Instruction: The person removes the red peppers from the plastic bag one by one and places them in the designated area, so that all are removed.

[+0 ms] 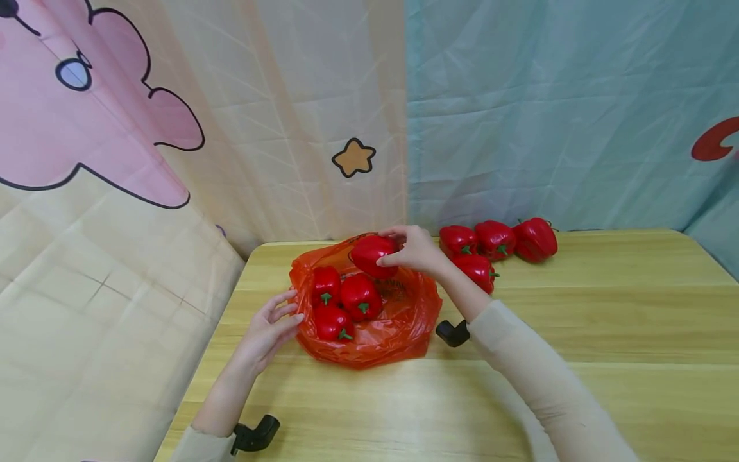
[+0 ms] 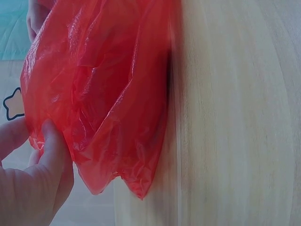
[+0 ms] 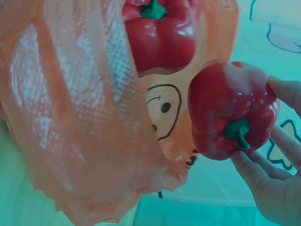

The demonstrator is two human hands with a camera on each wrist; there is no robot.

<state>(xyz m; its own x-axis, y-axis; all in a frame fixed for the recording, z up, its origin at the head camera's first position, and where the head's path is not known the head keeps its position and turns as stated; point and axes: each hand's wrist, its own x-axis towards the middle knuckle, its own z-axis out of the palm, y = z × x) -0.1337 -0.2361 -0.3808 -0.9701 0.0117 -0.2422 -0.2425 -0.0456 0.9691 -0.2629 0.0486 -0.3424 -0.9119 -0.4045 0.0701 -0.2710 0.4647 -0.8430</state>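
An orange-red plastic bag (image 1: 398,333) lies with its mouth spread on the table, and three red bell peppers (image 1: 360,296) with green stems sit inside it. Over the bag's far side, my right hand (image 1: 412,250) holds another red bell pepper (image 3: 233,110) between thumb and fingers; its green stem shows in the right wrist view. My left hand (image 1: 271,330) is at the bag's left rim, its fingers parted and their tips right at the plastic. In the left wrist view, the bag's side (image 2: 103,94) hides the peppers within.
Several more red bell peppers (image 1: 495,240) lie in a group at the table's back edge, right of the bag. A printed curtain (image 1: 491,128) hangs behind the wooden table (image 1: 606,321). Black wrist devices (image 1: 256,433) are strapped near both sleeves.
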